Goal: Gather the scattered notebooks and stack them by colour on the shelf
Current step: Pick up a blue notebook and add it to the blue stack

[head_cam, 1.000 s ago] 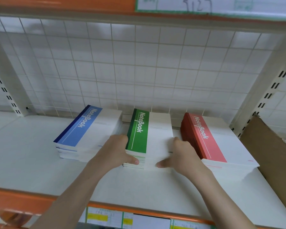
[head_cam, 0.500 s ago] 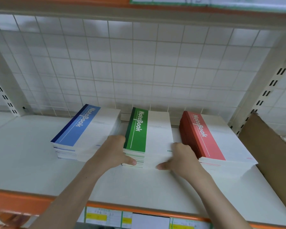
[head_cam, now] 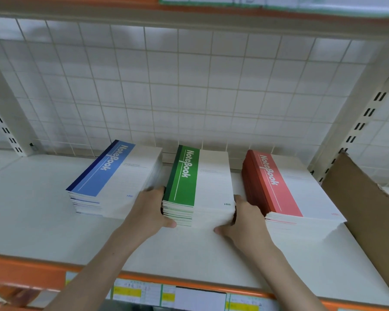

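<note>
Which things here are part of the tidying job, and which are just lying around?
Part of the job:
blue notebook stack
green notebook stack, held between the left hand and right hand
red notebook stack
shelf

Just there:
cardboard sheet at the right
wire grid back
paper labels on the orange rail

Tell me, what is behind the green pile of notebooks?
Behind the green stack, a strip of white shelf shows, then the white wire grid at the back. Whatever lies low directly behind the stack is covered by it.
</note>
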